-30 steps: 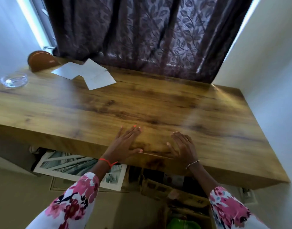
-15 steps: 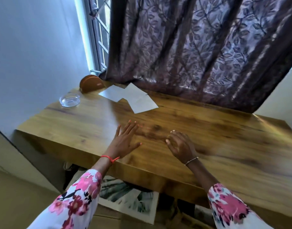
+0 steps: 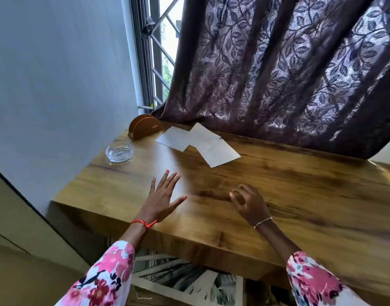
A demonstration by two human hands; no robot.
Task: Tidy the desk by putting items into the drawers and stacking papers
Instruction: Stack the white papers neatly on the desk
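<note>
1. Head view: one brown wooden desk point(image 3: 299, 206); on it one clear round glass dish point(image 3: 119, 152), one brown half-round holder point(image 3: 144, 129) just behind dish, three overlapping white paper sheets point(image 3: 202, 143) right of dish.
2. Left hand point(image 3: 162, 200) nearer than dish, fingers straight, spread, empty.
3. Right hand point(image 3: 250, 206) farther right, fingers loosely curled, empty.

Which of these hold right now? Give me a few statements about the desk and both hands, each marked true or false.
1. The white paper sheets lie overlapping at the back of the wooden desk. True.
2. The left hand grips a sheet. False: its fingers are spread and hold nothing, short of the sheets.
3. The clear round glass ashtray sits right of the sheets. False: it sits left of them, near the wall.
4. The brown semicircular wooden holder stands upright in the far left corner. True.
5. The right hand holds nothing. True.
</note>
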